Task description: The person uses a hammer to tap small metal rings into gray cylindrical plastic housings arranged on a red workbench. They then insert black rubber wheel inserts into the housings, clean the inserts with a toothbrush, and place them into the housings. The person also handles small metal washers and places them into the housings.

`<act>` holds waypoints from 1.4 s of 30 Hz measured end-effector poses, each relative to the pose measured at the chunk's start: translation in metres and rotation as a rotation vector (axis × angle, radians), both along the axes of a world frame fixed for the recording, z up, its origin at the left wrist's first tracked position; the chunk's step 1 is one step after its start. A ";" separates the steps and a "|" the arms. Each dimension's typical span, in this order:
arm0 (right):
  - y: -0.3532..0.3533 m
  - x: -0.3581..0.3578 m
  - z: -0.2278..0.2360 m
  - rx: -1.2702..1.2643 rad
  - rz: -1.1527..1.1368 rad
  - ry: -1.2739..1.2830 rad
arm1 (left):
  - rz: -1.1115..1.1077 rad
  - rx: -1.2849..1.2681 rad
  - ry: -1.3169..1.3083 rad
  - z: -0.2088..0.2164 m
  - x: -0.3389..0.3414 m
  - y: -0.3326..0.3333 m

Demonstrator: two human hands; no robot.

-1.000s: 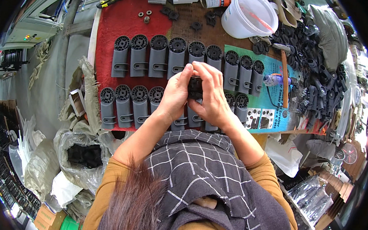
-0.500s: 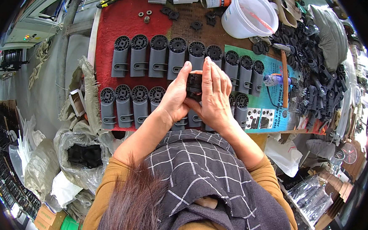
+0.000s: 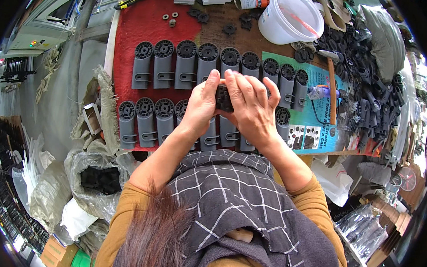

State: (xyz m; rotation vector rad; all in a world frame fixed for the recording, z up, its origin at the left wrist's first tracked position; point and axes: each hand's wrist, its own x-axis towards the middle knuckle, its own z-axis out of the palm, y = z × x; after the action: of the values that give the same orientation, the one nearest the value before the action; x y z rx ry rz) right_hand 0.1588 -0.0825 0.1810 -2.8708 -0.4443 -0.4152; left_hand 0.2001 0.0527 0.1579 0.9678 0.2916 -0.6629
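Between my two hands is a black blocky plastic part (image 3: 224,98), possibly several pieces pressed together. My left hand (image 3: 199,103) closes on its left side, thumb pointing up. From the right, my right hand (image 3: 254,102) wraps it, its fingers bent over the far side and hiding much of the part. Below and beyond the hands stand two rows of grey plastic tubes with black wheel-like ends: a far row (image 3: 185,75) and a near row (image 3: 146,129). The hands and forearms cover some of the tubes.
A white bucket (image 3: 281,25) stands at the back beside an orange can (image 3: 253,0). A hammer (image 3: 330,89) lies right of the tubes, near a pile of black parts (image 3: 372,99). Metal rings (image 3: 172,22) and a yellow cutter (image 3: 133,0) lie at the far left.
The fingers of my right hand have bent and spread a little. Both hands still hold the black part, and it has turned slightly. The tubes keep their places.
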 end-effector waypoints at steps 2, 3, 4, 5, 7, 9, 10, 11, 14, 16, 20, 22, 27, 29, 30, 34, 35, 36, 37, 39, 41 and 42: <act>0.008 -0.005 -0.001 -0.075 -0.078 -0.028 | 0.041 0.009 -0.043 -0.002 0.000 -0.002; 0.013 -0.007 -0.002 -0.121 -0.121 -0.052 | 0.053 0.020 -0.077 -0.003 -0.001 -0.005; 0.017 -0.009 -0.004 -0.166 -0.151 -0.116 | 0.081 0.016 -0.119 -0.004 -0.002 -0.007; 0.020 -0.012 -0.005 -0.265 -0.149 -0.092 | 0.088 0.100 -0.152 -0.005 -0.002 -0.010; 0.023 -0.013 -0.009 -0.157 -0.131 0.016 | 0.111 0.037 -0.115 -0.006 -0.003 -0.012; 0.023 -0.014 -0.012 -0.072 -0.102 0.033 | 0.101 -0.044 -0.082 -0.007 -0.003 -0.013; 0.023 -0.014 -0.013 -0.060 -0.093 0.014 | 0.109 -0.013 -0.076 -0.007 -0.003 -0.013; 0.024 -0.014 -0.014 0.011 -0.104 -0.021 | 0.110 0.009 -0.062 -0.007 -0.003 -0.014; 0.023 -0.013 -0.013 -0.138 -0.076 -0.031 | 0.080 0.058 -0.095 -0.005 -0.002 -0.014; 0.020 -0.010 -0.010 0.038 -0.087 0.084 | 0.112 0.004 -0.061 -0.005 0.000 -0.015; -0.004 0.002 0.000 0.471 0.010 0.170 | 0.031 0.036 0.102 -0.004 0.004 -0.006; -0.014 0.009 0.002 0.581 0.077 0.225 | -0.064 -0.002 0.108 -0.004 0.006 -0.003; -0.031 0.019 0.007 0.643 0.041 0.238 | -0.201 0.045 -0.391 0.002 0.012 0.013; -0.036 0.022 0.012 0.665 0.047 0.296 | -0.327 0.250 -0.505 0.002 0.021 0.020; -0.041 0.026 0.016 0.622 0.086 0.387 | -0.370 0.274 -0.555 0.002 0.026 0.025; -0.086 0.072 0.027 0.488 0.209 0.340 | -0.364 0.497 -0.714 -0.006 0.035 0.033; -0.109 0.097 0.026 0.439 0.049 0.187 | -0.326 0.511 -0.675 -0.008 0.035 0.034; -0.134 0.128 0.023 0.486 -0.103 0.124 | -0.280 0.495 -0.639 -0.010 0.033 0.033; -0.154 0.157 0.015 0.313 -0.258 0.044 | -0.265 0.484 -0.613 -0.011 0.031 0.032; -0.191 0.203 -0.009 -0.146 -0.435 0.236 | -0.255 0.471 -0.581 -0.014 0.027 0.028; -0.213 0.234 -0.036 -0.280 -0.488 0.467 | -0.249 0.445 -0.532 -0.014 0.024 0.027; -0.223 0.242 -0.044 -0.243 -0.443 0.471 | -0.249 0.426 -0.532 -0.014 0.024 0.027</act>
State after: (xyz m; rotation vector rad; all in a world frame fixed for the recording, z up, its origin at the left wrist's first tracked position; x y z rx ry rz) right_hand 0.4007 -0.3052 0.1369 -3.1486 0.2432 0.2786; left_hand 0.2240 0.0799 0.1437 1.5645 -0.1726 -0.5506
